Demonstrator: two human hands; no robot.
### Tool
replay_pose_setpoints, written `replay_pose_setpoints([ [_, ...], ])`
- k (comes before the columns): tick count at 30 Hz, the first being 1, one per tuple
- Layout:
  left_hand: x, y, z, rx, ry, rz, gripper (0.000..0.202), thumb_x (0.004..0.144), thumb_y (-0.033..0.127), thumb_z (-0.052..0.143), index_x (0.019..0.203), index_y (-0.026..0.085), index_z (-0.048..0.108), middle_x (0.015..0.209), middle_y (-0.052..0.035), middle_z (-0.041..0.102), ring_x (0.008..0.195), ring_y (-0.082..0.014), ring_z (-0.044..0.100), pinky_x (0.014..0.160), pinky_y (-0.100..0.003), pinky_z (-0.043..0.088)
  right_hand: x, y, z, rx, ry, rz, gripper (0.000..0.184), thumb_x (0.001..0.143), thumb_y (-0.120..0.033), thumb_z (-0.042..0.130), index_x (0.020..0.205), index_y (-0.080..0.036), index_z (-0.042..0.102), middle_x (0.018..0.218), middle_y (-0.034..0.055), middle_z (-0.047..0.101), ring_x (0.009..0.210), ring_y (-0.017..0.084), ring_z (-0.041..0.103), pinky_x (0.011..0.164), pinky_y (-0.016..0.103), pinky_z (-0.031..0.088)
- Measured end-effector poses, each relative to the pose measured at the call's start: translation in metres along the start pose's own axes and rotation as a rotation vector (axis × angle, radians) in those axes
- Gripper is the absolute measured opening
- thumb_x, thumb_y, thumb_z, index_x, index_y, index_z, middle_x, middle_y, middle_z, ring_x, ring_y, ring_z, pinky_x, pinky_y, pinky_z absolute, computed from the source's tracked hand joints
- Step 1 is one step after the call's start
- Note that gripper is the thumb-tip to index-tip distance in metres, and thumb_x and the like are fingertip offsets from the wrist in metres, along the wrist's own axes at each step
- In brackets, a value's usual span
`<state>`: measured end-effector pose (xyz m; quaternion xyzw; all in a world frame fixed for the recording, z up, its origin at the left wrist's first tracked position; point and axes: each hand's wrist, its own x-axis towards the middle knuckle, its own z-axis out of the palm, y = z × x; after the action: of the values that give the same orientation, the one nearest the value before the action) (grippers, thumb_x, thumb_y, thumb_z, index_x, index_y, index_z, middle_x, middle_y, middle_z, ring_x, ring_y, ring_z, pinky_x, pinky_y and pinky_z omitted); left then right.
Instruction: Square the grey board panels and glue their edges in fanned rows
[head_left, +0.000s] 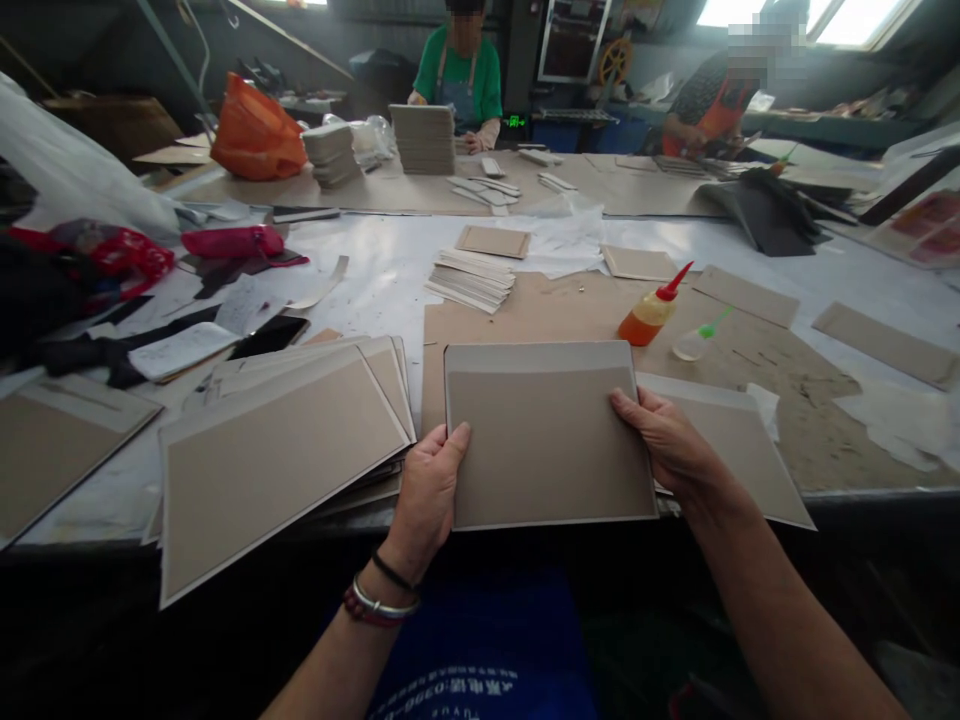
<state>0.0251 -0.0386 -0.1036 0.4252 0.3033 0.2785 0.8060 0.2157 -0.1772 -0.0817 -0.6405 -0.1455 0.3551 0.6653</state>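
Observation:
Between my two hands is a grey-brown board panel (547, 440) with a pale strip along its top and a thin light edge. My left hand (431, 490) is closed on its left edge, thumb on the face. On the right edge my right hand (667, 440) grips it the same way, with the fingers hidden behind. A stack of similar panels (285, 440) lies fanned out to the left, overhanging the table's front edge. Another panel (727, 440) lies partly behind my right hand and wrist.
A red-capped glue bottle (646, 315) and a small green-tipped bottle (694, 343) stand beyond the panel. A pile of pale strips (471, 280) lies further back. An open notebook (180, 350) is at left. Two people work across the table, near an orange bag (259, 130) and board stacks (422, 140).

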Motion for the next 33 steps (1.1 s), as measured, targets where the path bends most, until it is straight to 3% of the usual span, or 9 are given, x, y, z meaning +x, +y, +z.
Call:
replay_pose_setpoints([
  [14,-0.002,0.001,-0.010,0.077,0.082,0.019,0.031,0.068,0.042,0.067,0.077,0.015,0.056,0.068,-0.0001,0.063,0.060,-0.0119,0.057,0.060,-0.023,0.046,-0.005,0.009,0.010,0.009,-0.005,0.000,0.041,0.071,-0.039,0.065,0.106,-0.022,0.054,0.091,0.0044,0.069,0.076,0.022,0.065,0.060,0.033,0.053],
  [19,-0.004,0.002,-0.012,0.077,0.122,0.008,0.037,0.064,0.044,0.069,0.082,0.014,0.058,0.072,-0.0024,0.066,0.063,-0.0146,0.060,0.060,-0.024,0.048,-0.008,0.007,0.015,0.010,-0.027,-0.023,0.045,0.070,-0.041,0.066,0.109,-0.022,0.052,0.094,0.0053,0.068,0.078,0.022,0.065,0.058,0.030,0.052],
  [25,-0.003,0.003,-0.017,0.077,0.253,-0.050,0.048,0.054,0.043,0.075,0.090,0.014,0.062,0.071,-0.0016,0.068,0.070,-0.0173,0.063,0.062,-0.023,0.051,-0.015,0.002,0.024,0.012,-0.060,-0.090,0.046,0.073,-0.044,0.062,0.109,-0.018,0.051,0.095,0.0066,0.067,0.081,0.022,0.064,0.063,0.031,0.052],
  [33,-0.006,0.009,-0.017,0.063,0.331,-0.132,0.027,0.068,0.030,0.066,0.091,0.018,0.062,0.068,-0.0009,0.067,0.064,-0.0176,0.064,0.055,-0.026,0.053,-0.020,-0.005,0.027,0.018,-0.076,-0.177,0.041,0.078,-0.041,0.057,0.111,-0.018,0.051,0.095,0.0064,0.066,0.083,0.022,0.063,0.067,0.031,0.051],
])
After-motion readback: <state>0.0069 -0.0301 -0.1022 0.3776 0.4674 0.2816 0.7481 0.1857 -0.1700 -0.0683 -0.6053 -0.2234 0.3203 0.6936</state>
